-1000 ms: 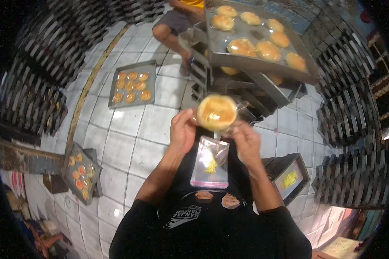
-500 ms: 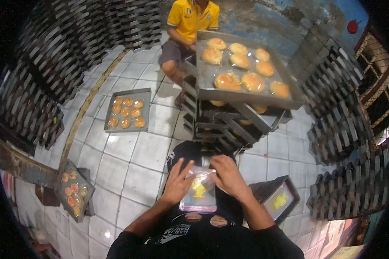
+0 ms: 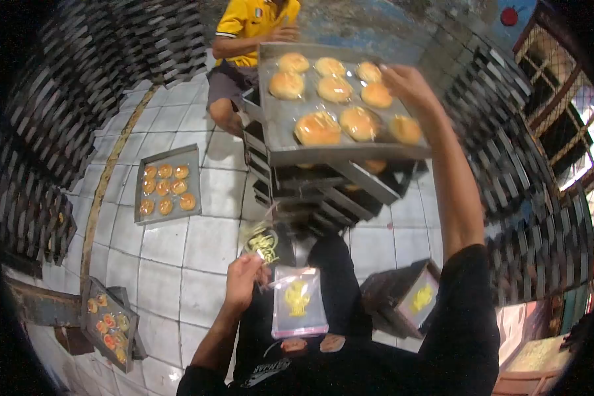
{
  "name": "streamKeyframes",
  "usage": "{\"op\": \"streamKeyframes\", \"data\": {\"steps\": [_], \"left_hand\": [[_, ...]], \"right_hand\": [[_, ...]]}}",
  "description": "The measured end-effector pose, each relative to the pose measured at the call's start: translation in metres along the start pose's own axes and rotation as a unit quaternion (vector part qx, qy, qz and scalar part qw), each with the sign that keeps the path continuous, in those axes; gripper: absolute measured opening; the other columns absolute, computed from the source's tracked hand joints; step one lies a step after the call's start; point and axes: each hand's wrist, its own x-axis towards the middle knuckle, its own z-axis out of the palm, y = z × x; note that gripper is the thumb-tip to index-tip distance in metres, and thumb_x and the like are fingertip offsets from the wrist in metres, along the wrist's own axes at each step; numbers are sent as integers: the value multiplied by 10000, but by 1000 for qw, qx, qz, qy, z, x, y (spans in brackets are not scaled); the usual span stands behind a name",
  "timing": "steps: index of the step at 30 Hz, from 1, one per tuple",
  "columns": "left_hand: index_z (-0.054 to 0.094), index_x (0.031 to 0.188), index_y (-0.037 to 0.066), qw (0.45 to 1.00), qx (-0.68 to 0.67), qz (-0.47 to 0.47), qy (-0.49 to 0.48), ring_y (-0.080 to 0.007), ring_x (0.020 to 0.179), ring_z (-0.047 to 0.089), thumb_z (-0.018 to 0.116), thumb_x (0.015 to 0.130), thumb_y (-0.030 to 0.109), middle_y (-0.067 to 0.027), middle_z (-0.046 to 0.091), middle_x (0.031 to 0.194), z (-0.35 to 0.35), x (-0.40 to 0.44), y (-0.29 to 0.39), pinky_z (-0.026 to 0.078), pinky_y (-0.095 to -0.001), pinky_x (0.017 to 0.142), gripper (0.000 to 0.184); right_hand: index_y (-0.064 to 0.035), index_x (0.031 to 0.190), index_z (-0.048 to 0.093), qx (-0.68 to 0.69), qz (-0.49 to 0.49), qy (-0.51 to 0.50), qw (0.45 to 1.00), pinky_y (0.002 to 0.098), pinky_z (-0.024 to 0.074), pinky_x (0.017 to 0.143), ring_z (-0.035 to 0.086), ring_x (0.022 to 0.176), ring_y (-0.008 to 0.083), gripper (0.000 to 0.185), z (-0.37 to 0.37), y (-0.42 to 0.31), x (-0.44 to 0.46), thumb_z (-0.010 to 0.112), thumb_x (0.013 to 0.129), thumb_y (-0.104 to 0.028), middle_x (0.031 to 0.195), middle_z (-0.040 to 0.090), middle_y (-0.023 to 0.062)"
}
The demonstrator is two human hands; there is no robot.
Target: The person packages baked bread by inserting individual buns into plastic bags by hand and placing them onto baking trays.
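Note:
My left hand [image 3: 244, 274] pinches a clear plastic bag [image 3: 263, 243] with yellow print, held up over my left leg. A stack of similar plastic bags [image 3: 300, 307] lies flat on my lap, just right of that hand. My right hand [image 3: 412, 92] is stretched forward over the top metal tray [image 3: 350, 155], its fingertips closed at the edge of a glossy bun [image 3: 369, 71] in the far right corner. Several other golden buns [image 3: 335, 88] sit in rows on this tray, which rests on a pile of crosswise trays [image 3: 336, 191].
Beyond the trays sits a person in a yellow shirt [image 3: 261, 26]. On the tiled floor [image 3: 211, 244] lie a tray of buns [image 3: 197, 178] and, at left, another tray [image 3: 92, 330]. A dark box [image 3: 389, 294] with a yellow-printed bag stands at right. Tall tray stacks [image 3: 508, 204] line both sides.
My right hand has left the bags on my lap and reached forward to the bun. My left hand has lifted one bag off the stack, to the left. The view has shifted right.

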Motion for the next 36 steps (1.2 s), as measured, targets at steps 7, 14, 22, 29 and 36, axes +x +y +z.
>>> {"op": "streamKeyframes", "data": {"steps": [7, 14, 22, 29, 36], "left_hand": [[607, 906, 25, 986, 66, 10, 154, -153, 631, 620, 541, 1065, 288, -74, 632, 752, -68, -26, -17, 523, -314, 594, 314], [614, 1105, 8, 974, -153, 27, 165, -292, 1058, 704, 516, 1084, 259, -160, 700, 1133, -38, 22, 14, 592, -429, 836, 270], [622, 1183, -7, 934, -327, -37, 138, -285, 1058, 708, 646, 1021, 192, -170, 707, 1155, -7, 93, 12, 585, -451, 900, 258], [608, 1267, 65, 958, -265, -107, -2, -244, 1054, 697, 520, 1063, 424, -98, 705, 1175, 68, 41, 61, 584, -425, 876, 422], [582, 1345, 67, 921, -367, -134, 15, -300, 1219, 623, 464, 1069, 371, -126, 650, 1330, 29, 27, 27, 472, -451, 1100, 427]], "right_hand": [[87, 1163, 706, -187, 128, 3, 974, 435, 565, 857, 729, 999, 338, 766, 42, 121, 108, 786, 806, -585, 1037, 750, 257], [25, 1332, 548, 80, 29, -50, 995, 410, 577, 863, 693, 1018, 255, 690, 34, 31, 14, 828, 848, -380, 1147, 680, 170], [-41, 1180, 634, 234, -99, -6, 967, 348, 535, 950, 647, 1141, 234, 427, 145, -117, -280, 842, 817, -129, 1187, 651, 123], [-18, 1135, 628, 76, -272, 90, 955, 443, 531, 1011, 652, 1121, 360, 546, 196, -79, -332, 789, 624, 90, 1191, 641, 155], [-15, 1377, 547, 99, -212, -76, 969, 588, 244, 1230, 478, 1421, 371, 573, 242, -108, -376, 680, 820, -40, 1363, 609, 230]]}}
